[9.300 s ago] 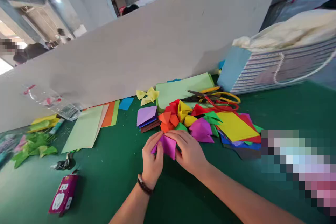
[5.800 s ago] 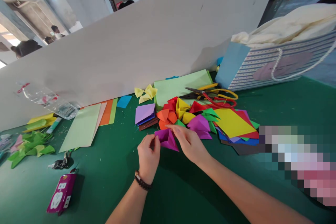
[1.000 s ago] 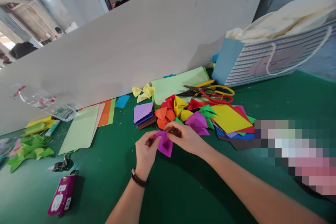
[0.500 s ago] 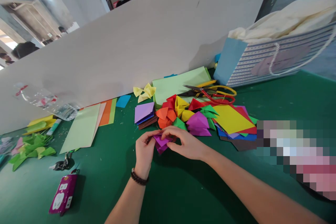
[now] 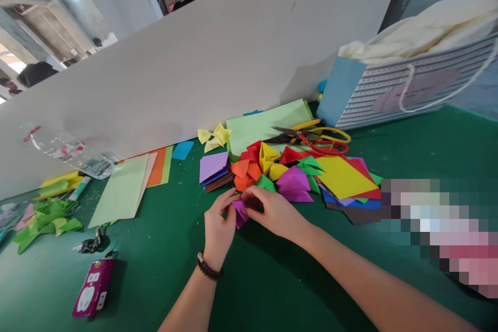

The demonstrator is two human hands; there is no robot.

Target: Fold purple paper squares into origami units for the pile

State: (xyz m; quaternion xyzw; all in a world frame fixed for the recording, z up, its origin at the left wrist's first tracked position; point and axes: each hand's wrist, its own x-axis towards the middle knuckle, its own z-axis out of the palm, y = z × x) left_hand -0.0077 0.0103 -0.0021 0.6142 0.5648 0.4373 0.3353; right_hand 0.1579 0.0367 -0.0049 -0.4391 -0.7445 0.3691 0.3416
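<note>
Between my two hands is a small piece of folded purple paper [image 5: 241, 215], partly covered by fingers. My left hand [image 5: 219, 220], with a dark bead bracelet at the wrist, pinches its left side. My right hand [image 5: 272, 212] grips its right side with thumb and fingers. Just beyond the hands lies a pile of folded paper shapes, among them an orange one [image 5: 246, 173], a yellow one [image 5: 268, 157] and a purple one [image 5: 294, 184]. A stack of lilac, blue and brown paper squares [image 5: 213, 167] sits behind my left hand.
Scissors [image 5: 322, 145] rest on pale green sheets [image 5: 257, 127]. Coloured squares [image 5: 346, 176] are stacked at the right, near a striped paper bag [image 5: 412, 78]. On the left are a plastic bottle [image 5: 72, 150], green paper pieces [image 5: 50, 218] and a purple power strip [image 5: 94, 288]. A white partition [image 5: 194, 62] stands behind.
Both hands have drawn closer together around the purple paper, and my left hand has shifted slightly right. Less of the paper shows, and it looks narrower.
</note>
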